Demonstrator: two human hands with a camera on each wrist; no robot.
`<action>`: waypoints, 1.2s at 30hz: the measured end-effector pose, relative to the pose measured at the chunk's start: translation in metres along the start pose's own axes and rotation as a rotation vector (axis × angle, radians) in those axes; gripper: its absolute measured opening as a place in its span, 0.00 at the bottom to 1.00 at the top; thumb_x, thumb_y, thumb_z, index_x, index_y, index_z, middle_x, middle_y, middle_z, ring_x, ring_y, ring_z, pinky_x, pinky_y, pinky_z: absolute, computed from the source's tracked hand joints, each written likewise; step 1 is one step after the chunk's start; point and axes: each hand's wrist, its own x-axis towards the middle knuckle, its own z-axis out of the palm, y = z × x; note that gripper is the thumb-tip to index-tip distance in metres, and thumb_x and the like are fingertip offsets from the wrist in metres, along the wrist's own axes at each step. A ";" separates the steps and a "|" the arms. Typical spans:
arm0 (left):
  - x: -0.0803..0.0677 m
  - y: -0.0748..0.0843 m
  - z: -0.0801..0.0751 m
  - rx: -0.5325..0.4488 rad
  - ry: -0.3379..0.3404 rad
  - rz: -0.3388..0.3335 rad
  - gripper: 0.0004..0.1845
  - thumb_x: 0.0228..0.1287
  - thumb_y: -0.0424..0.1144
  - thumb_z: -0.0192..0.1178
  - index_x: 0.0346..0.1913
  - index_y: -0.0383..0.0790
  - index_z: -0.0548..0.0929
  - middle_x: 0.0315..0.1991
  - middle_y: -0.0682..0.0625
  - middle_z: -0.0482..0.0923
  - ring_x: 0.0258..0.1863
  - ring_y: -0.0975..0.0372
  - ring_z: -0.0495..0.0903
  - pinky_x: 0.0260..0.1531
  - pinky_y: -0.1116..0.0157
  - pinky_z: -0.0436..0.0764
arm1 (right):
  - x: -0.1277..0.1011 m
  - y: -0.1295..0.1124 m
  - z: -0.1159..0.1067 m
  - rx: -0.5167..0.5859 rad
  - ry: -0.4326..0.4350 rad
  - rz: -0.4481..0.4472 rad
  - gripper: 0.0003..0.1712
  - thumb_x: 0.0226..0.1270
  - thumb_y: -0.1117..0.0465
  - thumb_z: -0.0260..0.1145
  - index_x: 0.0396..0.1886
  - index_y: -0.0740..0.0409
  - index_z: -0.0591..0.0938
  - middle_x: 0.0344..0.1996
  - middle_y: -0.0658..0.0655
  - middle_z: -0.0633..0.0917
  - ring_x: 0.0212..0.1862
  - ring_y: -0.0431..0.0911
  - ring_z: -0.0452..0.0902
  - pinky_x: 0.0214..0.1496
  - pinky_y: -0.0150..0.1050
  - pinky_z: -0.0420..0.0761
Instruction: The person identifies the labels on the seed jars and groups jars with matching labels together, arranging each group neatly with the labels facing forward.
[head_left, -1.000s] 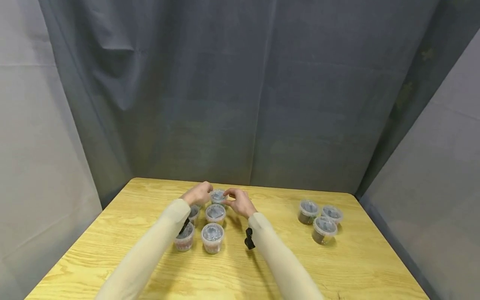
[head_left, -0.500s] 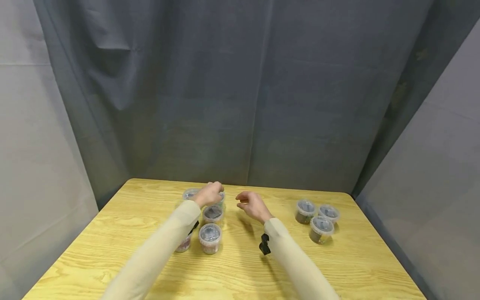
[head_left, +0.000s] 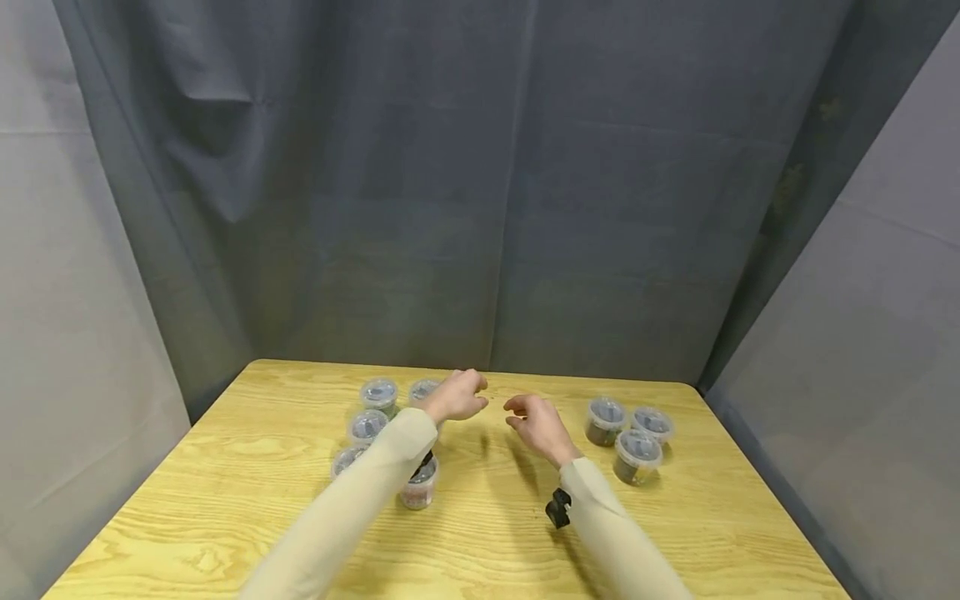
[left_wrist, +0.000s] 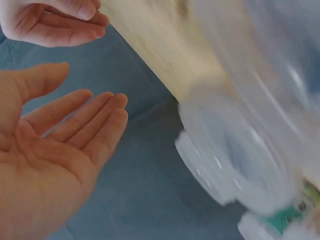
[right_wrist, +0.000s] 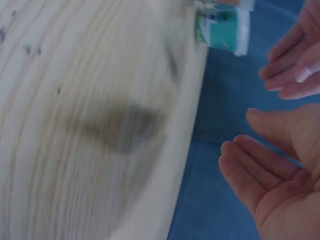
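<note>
My left hand [head_left: 457,396] hovers above the table, just right of the left group of lidded plastic tubs. Its fingers are loosely extended and hold nothing, as the palm [left_wrist: 55,165] in the left wrist view shows. Facing it, my right hand [head_left: 542,427] is in the air with relaxed fingers, also holding nothing. In the left group I see a back-left tub [head_left: 378,394], a back-right tub [head_left: 422,390], a middle tub [head_left: 368,426] and a front tub [head_left: 418,486]. The left forearm hides part of this group. A tub with a teal label [right_wrist: 222,29] shows in the right wrist view.
Three more lidded tubs stand close together at the right: a rear one [head_left: 605,419], a right one [head_left: 652,423] and a front one [head_left: 637,457]. The wooden table [head_left: 480,533] ends at a dark curtain [head_left: 390,183] behind.
Both hands have left the back-right tub of the left group and moved rightward, the right hand further and slightly nearer me. The tubs appear to stay in place.
</note>
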 end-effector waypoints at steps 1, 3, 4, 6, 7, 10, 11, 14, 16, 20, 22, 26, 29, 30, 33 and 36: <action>0.002 0.004 0.002 0.006 -0.001 0.003 0.20 0.70 0.37 0.57 0.61 0.31 0.78 0.59 0.39 0.79 0.59 0.48 0.77 0.57 0.52 0.79 | -0.002 0.002 -0.004 -0.005 0.008 0.002 0.13 0.65 0.68 0.67 0.49 0.62 0.85 0.49 0.62 0.86 0.53 0.58 0.82 0.53 0.52 0.83; 0.006 0.011 0.007 0.017 -0.006 0.004 0.20 0.70 0.38 0.57 0.60 0.31 0.78 0.58 0.40 0.79 0.59 0.49 0.78 0.57 0.53 0.79 | -0.005 0.005 -0.013 -0.018 0.023 0.016 0.13 0.64 0.68 0.67 0.49 0.62 0.85 0.49 0.62 0.86 0.53 0.58 0.82 0.53 0.52 0.83; 0.007 0.015 0.010 0.019 -0.012 0.004 0.20 0.70 0.38 0.57 0.61 0.32 0.78 0.58 0.40 0.79 0.59 0.49 0.78 0.57 0.53 0.80 | -0.007 0.007 -0.018 -0.031 0.031 0.018 0.13 0.64 0.68 0.67 0.48 0.62 0.85 0.49 0.63 0.86 0.52 0.59 0.82 0.53 0.53 0.83; 0.009 0.024 0.016 0.013 -0.024 0.000 0.20 0.71 0.39 0.57 0.61 0.33 0.78 0.59 0.41 0.79 0.59 0.50 0.78 0.57 0.54 0.80 | -0.011 0.012 -0.027 -0.063 0.038 0.018 0.13 0.64 0.68 0.67 0.48 0.63 0.85 0.48 0.64 0.86 0.51 0.59 0.82 0.52 0.53 0.83; 0.010 0.028 0.019 0.013 -0.028 0.003 0.20 0.71 0.40 0.57 0.61 0.33 0.78 0.58 0.41 0.80 0.59 0.51 0.78 0.56 0.55 0.80 | -0.013 0.015 -0.032 -0.072 0.038 0.024 0.13 0.64 0.68 0.67 0.48 0.64 0.85 0.48 0.64 0.86 0.51 0.59 0.82 0.52 0.53 0.83; 0.013 0.040 0.029 0.008 -0.030 0.018 0.20 0.70 0.40 0.58 0.60 0.34 0.79 0.57 0.42 0.81 0.57 0.52 0.79 0.54 0.56 0.81 | -0.018 0.022 -0.044 -0.096 0.044 0.028 0.13 0.65 0.68 0.67 0.48 0.65 0.85 0.47 0.65 0.86 0.51 0.59 0.82 0.51 0.53 0.83; 0.015 0.043 0.032 0.006 -0.031 0.023 0.20 0.70 0.41 0.58 0.60 0.35 0.79 0.57 0.43 0.81 0.57 0.52 0.80 0.54 0.57 0.81 | -0.020 0.025 -0.048 -0.097 0.051 0.028 0.13 0.65 0.69 0.66 0.48 0.65 0.85 0.47 0.65 0.86 0.51 0.59 0.82 0.51 0.53 0.83; 0.019 0.054 0.043 -0.015 -0.027 0.040 0.20 0.70 0.41 0.58 0.60 0.36 0.80 0.56 0.43 0.81 0.56 0.53 0.80 0.53 0.58 0.82 | -0.024 0.032 -0.059 -0.106 0.086 0.047 0.12 0.64 0.68 0.67 0.47 0.65 0.86 0.47 0.64 0.86 0.51 0.59 0.82 0.51 0.54 0.82; 0.022 0.059 0.050 -0.043 -0.019 0.046 0.19 0.70 0.41 0.58 0.60 0.37 0.80 0.55 0.43 0.82 0.55 0.53 0.81 0.51 0.59 0.82 | -0.026 0.037 -0.066 -0.120 0.103 0.063 0.12 0.64 0.68 0.66 0.47 0.64 0.86 0.48 0.65 0.86 0.52 0.60 0.82 0.52 0.55 0.82; 0.028 0.069 0.067 -0.114 0.001 0.046 0.18 0.69 0.41 0.60 0.59 0.40 0.81 0.52 0.45 0.84 0.51 0.56 0.83 0.47 0.63 0.84 | -0.031 0.048 -0.081 -0.137 0.102 0.103 0.14 0.67 0.66 0.64 0.50 0.65 0.84 0.51 0.67 0.84 0.54 0.62 0.80 0.54 0.58 0.80; 0.031 0.073 0.077 -0.154 0.009 0.048 0.17 0.69 0.40 0.60 0.58 0.41 0.81 0.49 0.46 0.85 0.48 0.59 0.84 0.44 0.66 0.84 | -0.035 0.054 -0.089 -0.133 0.091 0.132 0.15 0.69 0.65 0.62 0.52 0.66 0.83 0.52 0.68 0.84 0.55 0.63 0.79 0.53 0.58 0.80; 0.038 0.079 0.093 -0.187 0.045 0.059 0.16 0.68 0.38 0.60 0.57 0.43 0.82 0.44 0.50 0.87 0.41 0.64 0.85 0.38 0.70 0.83 | -0.041 0.066 -0.105 -0.134 0.070 0.188 0.17 0.71 0.64 0.60 0.55 0.68 0.81 0.54 0.70 0.82 0.56 0.65 0.78 0.53 0.59 0.80; 0.041 0.083 0.102 -0.190 0.073 0.059 0.17 0.68 0.37 0.60 0.59 0.43 0.80 0.45 0.49 0.86 0.41 0.63 0.85 0.38 0.70 0.83 | -0.043 0.076 -0.115 -0.130 0.050 0.229 0.20 0.71 0.63 0.60 0.58 0.69 0.78 0.57 0.72 0.79 0.58 0.66 0.75 0.55 0.60 0.79; 0.042 0.085 0.105 -0.189 0.077 0.057 0.18 0.68 0.37 0.60 0.60 0.44 0.79 0.47 0.49 0.86 0.43 0.62 0.85 0.39 0.69 0.83 | -0.042 0.079 -0.117 -0.131 0.040 0.242 0.21 0.71 0.63 0.60 0.59 0.70 0.77 0.58 0.73 0.78 0.58 0.67 0.75 0.55 0.60 0.79; 0.044 0.090 0.111 -0.182 0.069 0.050 0.22 0.68 0.37 0.59 0.65 0.45 0.76 0.53 0.46 0.83 0.50 0.60 0.83 0.44 0.67 0.83 | -0.041 0.090 -0.123 -0.134 0.011 0.275 0.25 0.70 0.61 0.63 0.62 0.71 0.75 0.60 0.74 0.76 0.57 0.66 0.77 0.51 0.56 0.81; 0.046 0.093 0.117 -0.176 0.045 0.029 0.26 0.67 0.36 0.60 0.68 0.47 0.72 0.59 0.46 0.80 0.56 0.59 0.80 0.49 0.64 0.83 | -0.041 0.100 -0.125 -0.155 -0.036 0.264 0.29 0.67 0.58 0.66 0.63 0.71 0.74 0.59 0.75 0.77 0.54 0.65 0.78 0.46 0.53 0.83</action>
